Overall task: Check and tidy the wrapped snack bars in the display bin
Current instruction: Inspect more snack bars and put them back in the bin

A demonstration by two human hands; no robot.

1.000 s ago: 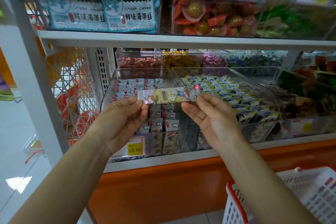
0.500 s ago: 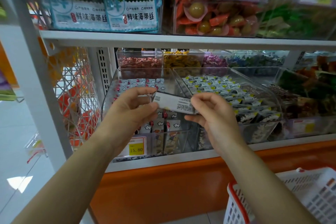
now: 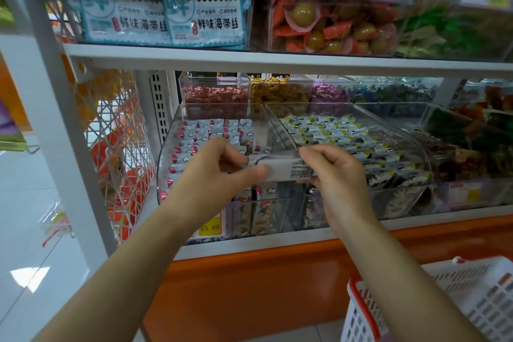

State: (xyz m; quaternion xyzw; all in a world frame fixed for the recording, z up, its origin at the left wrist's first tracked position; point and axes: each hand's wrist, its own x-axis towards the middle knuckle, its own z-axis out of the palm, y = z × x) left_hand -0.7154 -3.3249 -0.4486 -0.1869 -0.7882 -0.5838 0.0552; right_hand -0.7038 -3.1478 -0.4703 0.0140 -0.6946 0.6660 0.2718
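Checking looks to be the step in hand. The left hand (image 3: 222, 172) and right hand (image 3: 337, 175) each pinch an end of one slim white foil-wrapped snack bar (image 3: 283, 169), printed back up, over the front of the clear curved plastic display bin (image 3: 164, 175). Next, I'd judge, it wants laying flat among the rows inside. The bin's clear side wall (image 3: 274, 126) stands close on the right, and the white metal shelf (image 3: 249, 60) overhead leaves room.

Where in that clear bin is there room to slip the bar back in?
Bare room shows along the left bin at its right wall, beside the rows of bars. Those rows are tightly packed, and the neighbouring bin is full. The left hand and right hand pinch the held bar over the front.
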